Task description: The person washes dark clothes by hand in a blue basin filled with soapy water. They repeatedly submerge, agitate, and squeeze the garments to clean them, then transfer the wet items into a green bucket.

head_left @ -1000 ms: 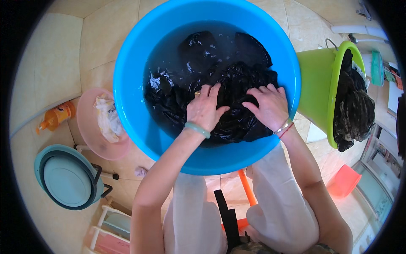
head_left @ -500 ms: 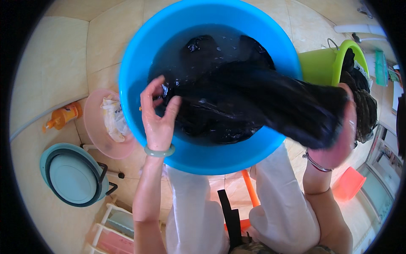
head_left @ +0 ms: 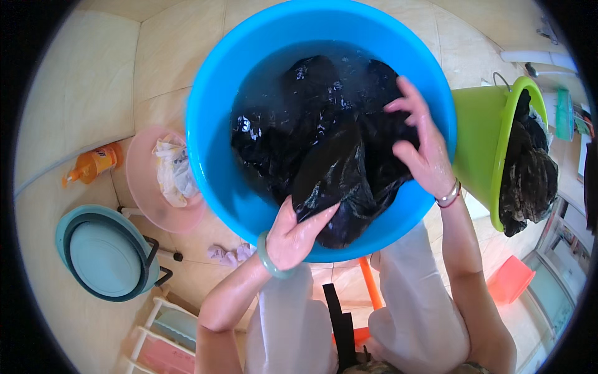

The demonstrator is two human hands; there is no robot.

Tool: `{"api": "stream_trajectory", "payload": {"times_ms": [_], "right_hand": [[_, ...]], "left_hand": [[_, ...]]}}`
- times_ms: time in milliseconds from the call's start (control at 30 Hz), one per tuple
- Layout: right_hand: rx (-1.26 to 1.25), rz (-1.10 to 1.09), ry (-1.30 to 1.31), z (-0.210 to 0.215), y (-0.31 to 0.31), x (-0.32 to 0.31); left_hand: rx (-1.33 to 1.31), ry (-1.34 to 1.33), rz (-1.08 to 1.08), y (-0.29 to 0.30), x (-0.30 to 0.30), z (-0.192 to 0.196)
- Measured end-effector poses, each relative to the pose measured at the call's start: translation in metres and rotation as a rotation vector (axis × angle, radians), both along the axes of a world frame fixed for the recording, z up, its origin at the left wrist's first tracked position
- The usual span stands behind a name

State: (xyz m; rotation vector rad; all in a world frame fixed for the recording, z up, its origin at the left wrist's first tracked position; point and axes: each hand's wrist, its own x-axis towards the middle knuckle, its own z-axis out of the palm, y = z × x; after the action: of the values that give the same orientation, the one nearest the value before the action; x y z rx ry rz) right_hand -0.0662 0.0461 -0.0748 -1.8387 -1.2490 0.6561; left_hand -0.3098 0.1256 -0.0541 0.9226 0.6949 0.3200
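Observation:
A large blue basin (head_left: 224, 187) holds murky water and a soaked black garment (head_left: 333, 165); its exact kind cannot be made out. At the basin's near rim my left hand (head_left: 294, 234), with a pale green bangle on its wrist, grips a bunched fold of the black cloth between thumb and fingers. My right hand (head_left: 427, 149), wearing a silver bracelet, is over the right side of the basin. Its fingers are apart and hold nothing, close above the wet cloth.
To the right a tilted lime-green bucket (head_left: 479, 137) is stuffed with dark clothes (head_left: 529, 174). On the left stand a pink basin (head_left: 140, 181) with white cloth, an orange bottle (head_left: 93, 165) and a teal folding basin (head_left: 106, 258). A coral container (head_left: 511, 279) sits at the lower right.
My right hand has let go of the stretched-out cloth and moved left over the basin. My left hand has come down to the near rim and taken hold of the black garment.

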Motion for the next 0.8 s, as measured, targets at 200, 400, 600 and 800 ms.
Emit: {"api": "stream_trajectory", "payload": {"times_ms": [200,400,600,800], "right_hand": [[-0.053,0.696,0.312,0.0,-0.002,-0.001],[-0.177,-0.099,0.548,-0.016,0.045,0.003],[0.138,-0.289,0.266,-0.132,0.093,-0.008],[-0.42,0.184,-0.453,-0.17,0.096,-0.046]], "left_hand": [[-0.507,-0.153,0.263,0.027,-0.002,0.034],[-0.44,-0.004,0.32,0.106,-0.004,-0.046],[-0.061,0.202,0.317,0.106,0.038,-0.107],[0.211,0.315,0.29,0.083,0.038,-0.194]]}}
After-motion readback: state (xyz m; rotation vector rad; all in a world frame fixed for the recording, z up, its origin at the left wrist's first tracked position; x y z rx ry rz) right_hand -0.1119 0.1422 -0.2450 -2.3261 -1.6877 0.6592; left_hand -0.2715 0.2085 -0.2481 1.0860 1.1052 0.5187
